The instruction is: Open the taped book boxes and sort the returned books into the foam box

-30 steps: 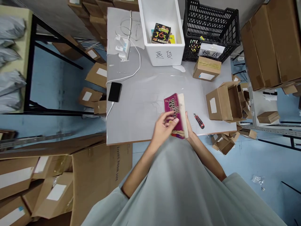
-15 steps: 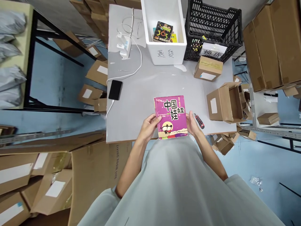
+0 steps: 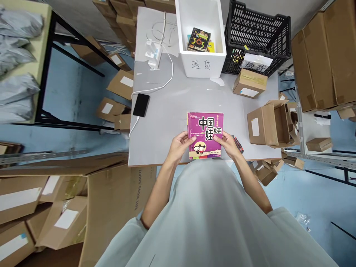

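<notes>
A purple book [image 3: 205,128] with large Chinese characters and two cartoon figures on its cover is held up near the table's front edge, cover facing me. My left hand [image 3: 180,144] is closed on its left side, thumb over the cover and fingers behind. On the opposite side, my right hand [image 3: 227,144] grips it the same way, its thumb on the cover. Just beyond my right hand lies a red and black box cutter [image 3: 238,144], partly hidden by that hand.
On the grey table [image 3: 167,122] stand a white bin [image 3: 201,66] holding books, a black plastic crate [image 3: 257,37], a closed carton [image 3: 250,83] and an opened carton [image 3: 257,128]. A black phone [image 3: 141,105] on a cable lies left. A large cardboard box [image 3: 111,207] flanks the near left.
My right thumb has come over the front of the cover, where before the right hand was at the book's edge. The whole view has shifted slightly.
</notes>
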